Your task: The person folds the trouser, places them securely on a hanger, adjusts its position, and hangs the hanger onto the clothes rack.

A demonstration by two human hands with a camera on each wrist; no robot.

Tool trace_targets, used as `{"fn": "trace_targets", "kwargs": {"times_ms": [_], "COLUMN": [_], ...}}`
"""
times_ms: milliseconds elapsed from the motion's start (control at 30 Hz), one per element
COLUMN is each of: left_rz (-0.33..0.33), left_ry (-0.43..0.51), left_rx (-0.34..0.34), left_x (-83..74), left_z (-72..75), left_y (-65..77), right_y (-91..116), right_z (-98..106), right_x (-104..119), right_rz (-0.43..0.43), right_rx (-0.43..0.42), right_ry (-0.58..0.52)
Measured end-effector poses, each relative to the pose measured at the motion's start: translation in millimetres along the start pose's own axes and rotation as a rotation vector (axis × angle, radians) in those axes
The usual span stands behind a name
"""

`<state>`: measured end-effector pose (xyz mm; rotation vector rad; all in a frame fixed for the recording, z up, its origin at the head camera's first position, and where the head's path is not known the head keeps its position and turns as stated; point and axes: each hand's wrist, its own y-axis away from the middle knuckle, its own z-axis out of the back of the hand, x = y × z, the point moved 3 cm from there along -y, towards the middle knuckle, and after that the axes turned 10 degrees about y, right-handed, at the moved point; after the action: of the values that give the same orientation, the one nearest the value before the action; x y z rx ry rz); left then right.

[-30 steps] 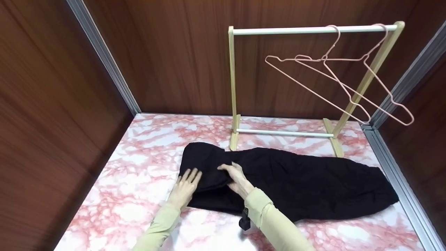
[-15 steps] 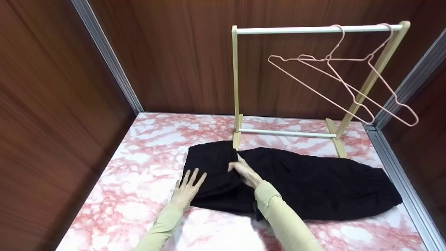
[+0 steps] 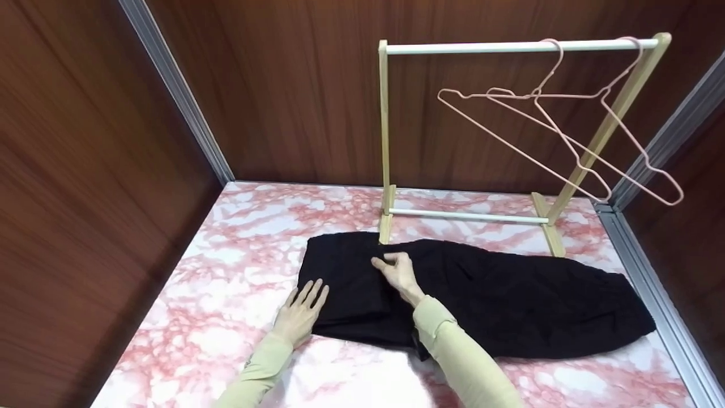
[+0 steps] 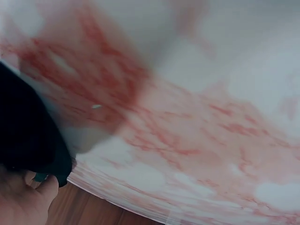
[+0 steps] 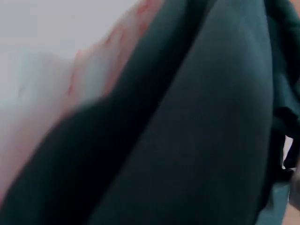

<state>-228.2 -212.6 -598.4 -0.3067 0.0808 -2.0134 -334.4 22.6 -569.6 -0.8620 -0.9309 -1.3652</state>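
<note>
A long black garment [image 3: 510, 306] lies across the table, its left end folded over into a flat, squarish panel [image 3: 345, 272]. On the left edge of that panel my left hand [image 3: 299, 314] rests with its fingers spread flat on the cloth. My right hand [image 3: 399, 275] is bent over the panel's right edge, thumb and forefinger at the cloth; I cannot tell whether they pinch it. Dark fabric [image 5: 187, 140] fills most of the right wrist view. In the left wrist view, part of the left hand [image 4: 26, 199] shows beside the dark cloth [image 4: 28, 126].
Behind the garment stands a wooden rack [image 3: 385, 130] with a white top rail [image 3: 464, 49]. Two pink wire hangers hang at its right, the nearer hanger [image 3: 504, 139] overlapping the other. Brown panels [image 3: 306, 113] surround the pink-and-white marbled table [image 3: 226, 317].
My right hand has moved right with the folded cloth's edge, then slightly up along it. The folded panel now lies flatter and squarer. My left hand stays at the left edge.
</note>
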Motion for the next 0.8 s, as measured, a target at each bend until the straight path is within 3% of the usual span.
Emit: {"fn": "trace_targets", "kwargs": {"times_ms": [133,200,267,333,433,500,600,800], "left_rz": [0.009,0.006,-0.005,-0.023,-0.026,-0.009,0.012,0.011], "left_ry": [0.015,0.029,0.035,0.046,0.112,0.172,0.249,0.305], "left_rx": [-0.022,-0.049,-0.073,-0.064,0.052,0.161,0.274,0.310], "left_x": [1.3,1.5,1.3,0.3,-0.4,0.5,2.9,3.6], "left_z": [-2.1,-3.4,-3.5,-1.0,4.3,6.5,5.9,6.5], "left_y": [5.5,7.8,9.1,9.5,6.7,4.4,0.4,-2.0], "right_y": [6,9,9,8,8,9,10,13], "right_z": [8,12,16,18,18,18,16,9], "right_x": [7,4,-4,-13,-24,-28,-28,-27], "right_rz": [0.270,0.328,0.284,0.163,-0.052,-0.140,-0.177,-0.185], "right_rx": [0.004,0.029,0.091,0.159,0.241,0.263,0.272,0.355], "right_ry": [0.019,0.070,0.098,0.111,0.084,0.053,0.038,0.012]}}
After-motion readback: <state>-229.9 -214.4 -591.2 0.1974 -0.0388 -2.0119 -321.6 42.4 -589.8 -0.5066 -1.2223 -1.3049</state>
